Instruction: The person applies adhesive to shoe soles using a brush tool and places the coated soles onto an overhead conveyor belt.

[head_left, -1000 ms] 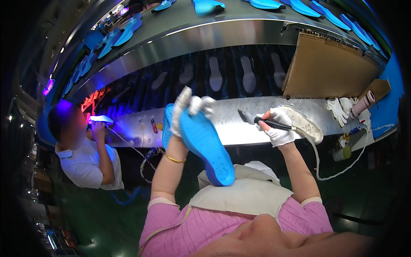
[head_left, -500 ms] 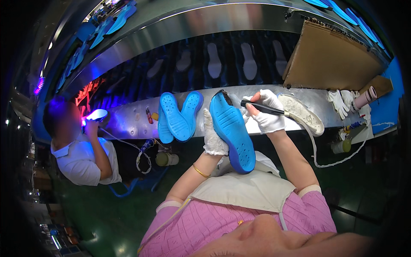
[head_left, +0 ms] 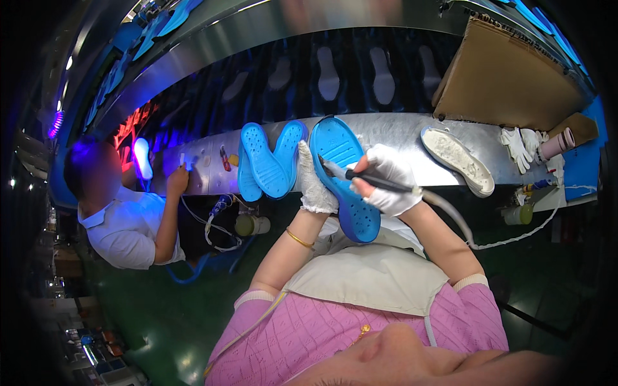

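Observation:
My left hand [head_left: 315,188], in a white glove, grips a blue shoe sole [head_left: 358,215] by its left side and holds it up in front of the bench. My right hand [head_left: 389,177], in a white glove with bare thumb and fingertips, is closed round a black-handled brush [head_left: 380,183]. The brush's tip rests at the sole's inner left edge, near the middle of its length. A pale hose runs from the handle's rear end past my right wrist. To the left lie more blue soles [head_left: 265,167], partly overlapping on the metal bench [head_left: 399,125].
Right of my hands lies a white-coated sole [head_left: 458,161]. Beyond it are white gloves [head_left: 516,151], a pink roll [head_left: 557,144] and a cardboard sheet [head_left: 508,77]. Behind the bench, soles [head_left: 328,74] lie on a dark conveyor. A co-worker [head_left: 132,225] sits at left.
The sole in my left hand has tilted, showing more of its inner face. My right hand has brought the brush lower, onto the left edge. The co-worker's hand has moved right, off the lit sole.

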Motion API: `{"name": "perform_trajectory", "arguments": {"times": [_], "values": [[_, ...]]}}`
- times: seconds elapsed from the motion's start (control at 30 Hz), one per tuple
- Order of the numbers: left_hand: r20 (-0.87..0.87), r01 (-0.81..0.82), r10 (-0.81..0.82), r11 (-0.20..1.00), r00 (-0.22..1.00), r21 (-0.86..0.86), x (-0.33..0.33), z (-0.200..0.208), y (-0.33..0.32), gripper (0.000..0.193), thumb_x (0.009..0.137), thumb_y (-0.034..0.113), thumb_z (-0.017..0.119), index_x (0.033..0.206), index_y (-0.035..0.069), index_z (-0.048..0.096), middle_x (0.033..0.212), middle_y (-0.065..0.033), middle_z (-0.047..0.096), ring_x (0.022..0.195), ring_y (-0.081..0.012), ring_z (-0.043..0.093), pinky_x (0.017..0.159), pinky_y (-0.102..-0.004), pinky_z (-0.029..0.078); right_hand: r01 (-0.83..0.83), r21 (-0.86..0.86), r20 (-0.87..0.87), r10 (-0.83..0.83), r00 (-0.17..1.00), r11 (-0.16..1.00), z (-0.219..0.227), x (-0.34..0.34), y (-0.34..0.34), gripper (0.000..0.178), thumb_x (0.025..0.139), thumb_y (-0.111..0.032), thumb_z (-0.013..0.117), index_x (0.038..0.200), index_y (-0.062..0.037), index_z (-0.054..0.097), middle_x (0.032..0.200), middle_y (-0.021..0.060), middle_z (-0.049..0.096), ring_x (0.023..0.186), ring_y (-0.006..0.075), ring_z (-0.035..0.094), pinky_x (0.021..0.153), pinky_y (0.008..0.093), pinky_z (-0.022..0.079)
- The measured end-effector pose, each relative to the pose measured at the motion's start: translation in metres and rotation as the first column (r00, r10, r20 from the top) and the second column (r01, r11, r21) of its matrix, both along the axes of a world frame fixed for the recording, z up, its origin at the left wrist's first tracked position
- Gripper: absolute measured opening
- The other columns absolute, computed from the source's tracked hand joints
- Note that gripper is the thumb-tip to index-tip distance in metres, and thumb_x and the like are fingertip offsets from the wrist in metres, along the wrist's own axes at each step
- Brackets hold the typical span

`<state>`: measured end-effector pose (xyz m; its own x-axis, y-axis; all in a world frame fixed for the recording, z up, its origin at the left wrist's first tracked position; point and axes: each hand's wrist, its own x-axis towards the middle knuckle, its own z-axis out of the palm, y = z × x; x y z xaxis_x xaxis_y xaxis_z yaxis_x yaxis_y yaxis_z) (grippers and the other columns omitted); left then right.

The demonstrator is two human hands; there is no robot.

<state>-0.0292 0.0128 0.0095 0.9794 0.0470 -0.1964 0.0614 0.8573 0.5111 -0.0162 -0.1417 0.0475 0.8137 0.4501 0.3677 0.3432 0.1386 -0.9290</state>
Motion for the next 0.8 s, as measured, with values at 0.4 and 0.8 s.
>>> {"name": "perform_trajectory", "arguments": {"times": [0.4,0.8], "values": [[0.087,0.397,-0.404,0.914,0.911,0.090,-0.034,0.002,0.007,0.097,0.076,0.081,0.026,0.134,0.004,0.036,0.131,-0.0172,0.045,0.118,-0.0297,0.048,0.099,-0.0435,0.041,-0.049,0.033,-0.244,0.055,0.968,0.998,-0.031,-0.013,-0.035,0.012,0.080,0.001,0.064,0.087,-0.0023,0.056,0.088,0.0111,0.063,0.076,0.0156,0.064,0.066,0.0264,0.052],[0.092,0.155,-0.163,0.983,0.982,0.094,0.001,0.004,-0.008,0.113,0.062,0.090,0.029,0.130,0.000,0.039,0.117,-0.0184,0.055,0.105,-0.0324,0.057,0.091,-0.0447,0.048,0.015,0.069,-0.159,-0.003,0.987,0.997,-0.021,-0.004,-0.017,0.005,0.080,-0.005,0.068,0.081,-0.0013,0.065,0.086,0.0092,0.067,0.069,0.0113,0.061,0.063,0.0239,0.050]]}}
